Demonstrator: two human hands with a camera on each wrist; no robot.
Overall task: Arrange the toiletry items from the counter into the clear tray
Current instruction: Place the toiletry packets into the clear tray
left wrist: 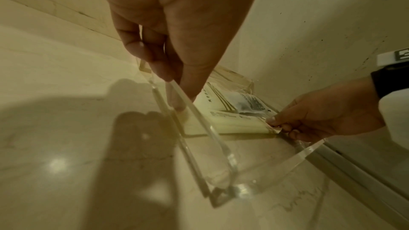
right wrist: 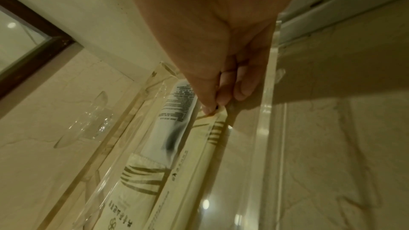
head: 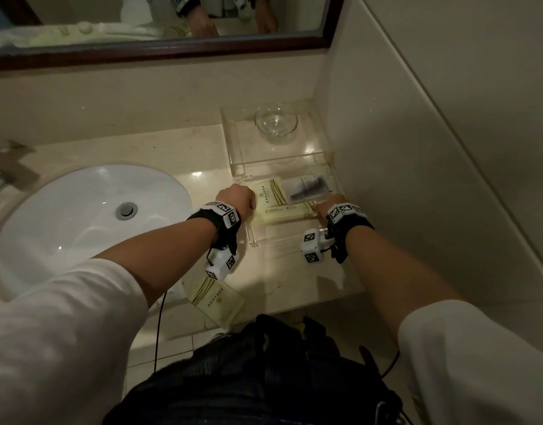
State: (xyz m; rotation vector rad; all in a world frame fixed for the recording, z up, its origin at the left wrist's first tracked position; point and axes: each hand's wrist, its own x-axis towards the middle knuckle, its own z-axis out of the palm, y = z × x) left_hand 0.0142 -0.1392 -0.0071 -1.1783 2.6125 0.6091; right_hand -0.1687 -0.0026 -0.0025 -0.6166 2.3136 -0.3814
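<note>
Right hand [head: 328,207]: thumb and forefinger clamped on packet [head: 284,213] end; packet lies flat inside tray [head: 282,240]. Left hand [head: 236,199]: fingers and thumb pinch tray's left wall. Sachet [head: 216,299] on counter [head: 187,154] edge, outside tray.

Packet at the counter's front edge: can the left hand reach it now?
Probably yes. The packet lies free below the left forearm; the left hand would first have to release the clear tray wall it pinches.

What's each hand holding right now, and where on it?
Right hand pinches the long packet by its right end; left hand pinches the clear tray by its left wall.
</note>
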